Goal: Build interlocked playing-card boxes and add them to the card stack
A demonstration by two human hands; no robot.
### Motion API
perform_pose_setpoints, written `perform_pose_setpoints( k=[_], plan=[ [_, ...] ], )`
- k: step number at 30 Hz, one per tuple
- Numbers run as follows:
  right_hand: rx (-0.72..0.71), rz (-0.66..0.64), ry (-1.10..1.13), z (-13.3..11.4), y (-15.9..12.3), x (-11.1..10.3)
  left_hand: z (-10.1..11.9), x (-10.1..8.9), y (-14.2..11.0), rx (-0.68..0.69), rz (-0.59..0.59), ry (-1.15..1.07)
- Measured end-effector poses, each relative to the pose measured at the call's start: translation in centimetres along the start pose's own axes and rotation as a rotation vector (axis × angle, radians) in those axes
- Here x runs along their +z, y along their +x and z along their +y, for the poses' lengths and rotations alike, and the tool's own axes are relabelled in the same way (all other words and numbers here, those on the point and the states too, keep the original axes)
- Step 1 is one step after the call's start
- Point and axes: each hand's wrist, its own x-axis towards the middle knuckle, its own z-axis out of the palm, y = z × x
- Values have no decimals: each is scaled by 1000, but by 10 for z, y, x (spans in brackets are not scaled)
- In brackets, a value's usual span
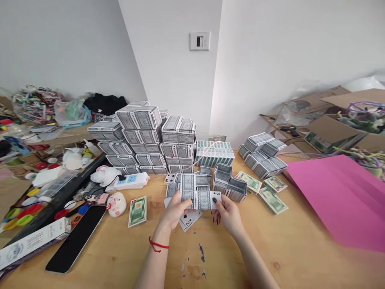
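Between my two hands is a small piece made of joined playing cards [203, 199] with grey patterned backs. My left hand [176, 208] grips its left end, thumb across the taller card [188, 186]. On the right, my right hand [227, 214] pinches the end that shows a 3 of spades. Loose cards [190, 220] lie face up on the table beneath. Just behind are open folded-card boxes [230, 182] and smaller folded card pieces. Stacks of finished card blocks [141, 136] rise farther back.
More card blocks [264, 154] stand at right, near green card packs [272, 199] and a pink sheet [337, 200]. At left lie a green pack [137, 211], a black phone [76, 239], a power strip [131, 181] and a small figurine [116, 204]. A cardboard box [335, 134] sits far right.
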Motion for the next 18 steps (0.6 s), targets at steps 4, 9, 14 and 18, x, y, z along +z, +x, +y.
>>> perform_pose_setpoints(
  k=[4,9,14,18],
  plan=[
    [8,-15,-29,-1,-1,1,-1,4,0,7,44,48],
    [16,-28,-73,-3,-4,4,-8,7,4,34,88,65],
    [12,-40,-90,-5,-5,2,-9,8,5,37,104,81],
    [9,-41,-90,-8,-6,2,-10,10,4,21,128,91]
  ],
)
